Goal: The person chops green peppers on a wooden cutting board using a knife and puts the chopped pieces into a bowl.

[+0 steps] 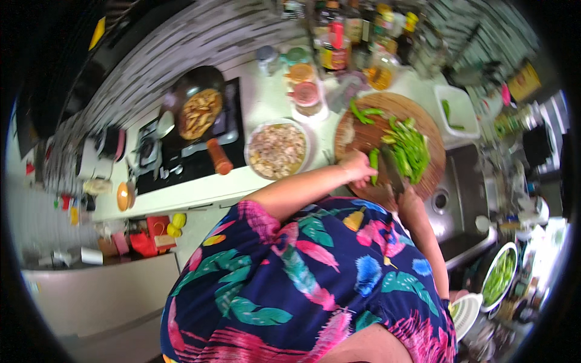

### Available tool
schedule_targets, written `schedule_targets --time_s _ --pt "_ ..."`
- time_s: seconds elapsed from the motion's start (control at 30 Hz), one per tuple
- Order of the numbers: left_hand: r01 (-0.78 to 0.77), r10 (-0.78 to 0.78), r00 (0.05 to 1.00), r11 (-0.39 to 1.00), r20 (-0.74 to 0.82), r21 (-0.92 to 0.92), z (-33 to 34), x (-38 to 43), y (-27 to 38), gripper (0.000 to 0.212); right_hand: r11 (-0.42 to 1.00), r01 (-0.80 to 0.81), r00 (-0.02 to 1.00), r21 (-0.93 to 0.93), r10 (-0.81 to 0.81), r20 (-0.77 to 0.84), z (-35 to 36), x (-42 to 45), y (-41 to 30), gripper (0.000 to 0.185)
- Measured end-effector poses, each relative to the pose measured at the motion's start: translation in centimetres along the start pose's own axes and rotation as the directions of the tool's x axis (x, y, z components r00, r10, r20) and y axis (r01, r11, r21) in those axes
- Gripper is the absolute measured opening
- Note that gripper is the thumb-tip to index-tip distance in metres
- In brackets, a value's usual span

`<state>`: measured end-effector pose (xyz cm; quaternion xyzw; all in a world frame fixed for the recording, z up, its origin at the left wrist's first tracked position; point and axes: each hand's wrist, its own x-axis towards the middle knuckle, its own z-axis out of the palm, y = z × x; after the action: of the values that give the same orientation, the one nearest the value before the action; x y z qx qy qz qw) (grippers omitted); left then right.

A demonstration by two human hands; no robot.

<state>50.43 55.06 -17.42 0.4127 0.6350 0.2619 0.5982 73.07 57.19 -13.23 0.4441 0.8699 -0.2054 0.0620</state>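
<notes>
A round wooden chopping board [358, 131] lies before me on the counter. My left hand [358, 168] holds a green pepper [374, 164] against the board, fingers bent around its side. In my right hand [410, 199] is the handle of a knife; its broad blade [392, 168] points away from me, between that pepper and a heap of sliced green peppers [412, 149]. More green pepper pieces [361, 113] rest near the board's far left edge.
Left of the board stands a bowl of chopped meat [278, 149]. Farther left, a wok [199, 109] with browned food sits on the stove. Spice jars [305, 93] and bottles line the wall. A white container [472, 122] and a sink [458, 195] are to the right.
</notes>
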Motion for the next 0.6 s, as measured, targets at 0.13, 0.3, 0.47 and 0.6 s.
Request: schedule_targets --time_s 0.13,0.3,0.47,0.6 --pt "0.064 -0.063 0.998 0.994 -0.019 0.09 -0.7 -1.1 1.9 0.04 0.997 -0.068 0.997 -0.023 0.069 0.032 -0.5 -0.3 -0.2 0.027" --pt "0.021 -0.031 0.995 0.995 -0.099 -0.098 -1.3 0.6 1.2 0.023 0.994 -0.073 0.997 0.076 0.076 -0.032 -0.6 -0.5 -0.6 0.019" --pt "0.099 -0.124 0.99 0.953 -0.072 -0.287 0.1 0.8 1.9 0.019 0.995 -0.036 0.997 0.093 0.042 -0.063 -1.3 -0.9 -0.8 0.02" --pt "0.102 -0.129 0.987 0.961 -0.093 -0.257 0.4 0.3 2.5 0.019 0.991 -0.071 0.996 0.112 0.076 -0.045 -2.7 -1.2 -2.4 0.019"
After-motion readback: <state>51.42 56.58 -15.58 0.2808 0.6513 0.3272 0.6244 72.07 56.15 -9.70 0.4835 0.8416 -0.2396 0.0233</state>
